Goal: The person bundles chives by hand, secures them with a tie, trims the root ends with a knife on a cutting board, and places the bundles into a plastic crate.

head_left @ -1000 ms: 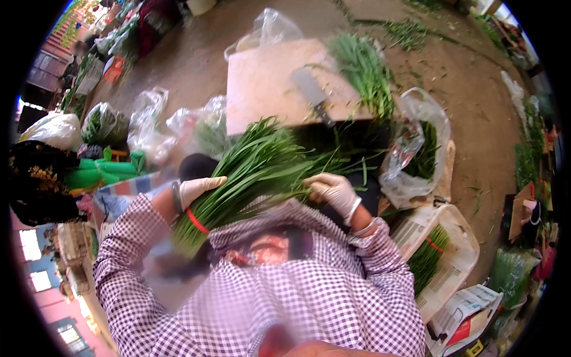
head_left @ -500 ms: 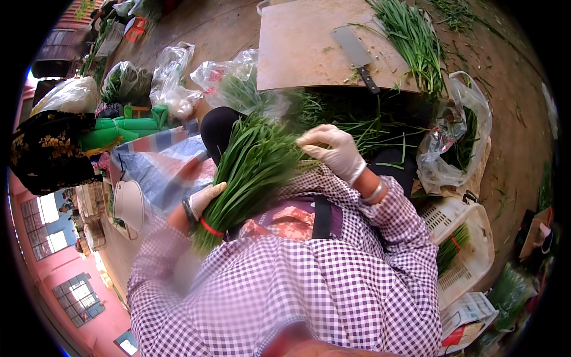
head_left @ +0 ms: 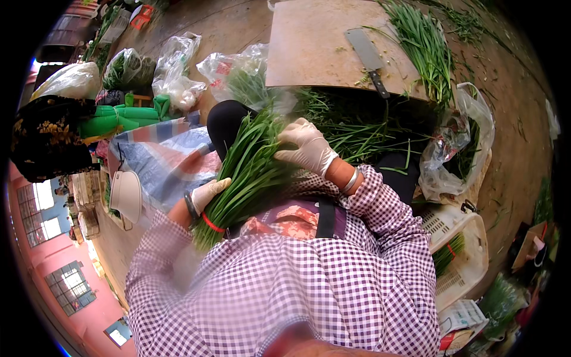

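A thick bunch of green chives (head_left: pixel 247 166) lies slantwise across my lap, with a red band (head_left: pixel 212 223) round its lower end. My left hand (head_left: pixel 209 195), in a whitish glove, is wrapped round the bunch just above that band. At the bunch's upper right side, my gloved right hand (head_left: pixel 308 146) has its fingers bent onto the leaves; the fingertips are partly lost against them. Loose cut greens (head_left: pixel 369 134) lie beyond my right hand, below the board's edge.
Ahead, a board (head_left: pixel 315 44) holds a cleaver (head_left: pixel 366 53) and a pile of chives (head_left: pixel 422 50). To the right stand a clear plastic bag of greens (head_left: pixel 458 149) and a white crate (head_left: pixel 461 262). Leftward are a striped sheet (head_left: pixel 166 154) and several plastic bags (head_left: pixel 175 71).
My right hand has moved left and slightly down, from pinching at the bunch's outer edge to resting bent fingers on its leaves. My left hand keeps its grip.
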A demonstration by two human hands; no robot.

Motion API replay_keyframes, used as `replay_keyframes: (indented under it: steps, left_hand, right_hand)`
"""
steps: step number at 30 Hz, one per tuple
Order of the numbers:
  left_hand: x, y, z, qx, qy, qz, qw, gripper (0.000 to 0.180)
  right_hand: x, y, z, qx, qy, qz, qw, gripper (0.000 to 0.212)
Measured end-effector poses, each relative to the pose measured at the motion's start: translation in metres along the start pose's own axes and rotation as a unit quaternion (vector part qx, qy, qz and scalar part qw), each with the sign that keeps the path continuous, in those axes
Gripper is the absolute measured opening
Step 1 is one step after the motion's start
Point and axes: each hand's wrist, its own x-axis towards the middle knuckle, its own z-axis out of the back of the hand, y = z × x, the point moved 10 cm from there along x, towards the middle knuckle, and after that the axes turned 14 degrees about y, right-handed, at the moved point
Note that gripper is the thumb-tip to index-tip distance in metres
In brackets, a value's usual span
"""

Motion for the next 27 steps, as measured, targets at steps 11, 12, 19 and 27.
replay_keyframes:
  steps: [11, 12, 19, 27]
  left_hand:
    - [0.003, 0.004, 0.012, 0.012, -0.012, 0.0, 1.0, 0.048]
    - [0.003, 0.005, 0.016, 0.024, -0.014, 0.001, 1.0, 0.048]
    - [0.002, 0.004, 0.017, 0.058, -0.023, 0.004, 0.998, 0.046]
    - [0.004, -0.002, 0.013, 0.089, -0.034, 0.004, 0.995, 0.05]
  right_hand:
    - [-0.01, -0.024, 0.0, 0.043, -0.056, -0.069, 0.995, 0.017]
    - [-0.016, -0.035, 0.008, 0.106, -0.09, -0.104, 0.985, 0.016]
    - [-0.047, -0.054, 0.059, -0.245, -0.023, -0.255, 0.935, 0.021]
    - [-0.003, 0.044, 0.024, -0.071, 0.011, 0.02, 0.997, 0.033]
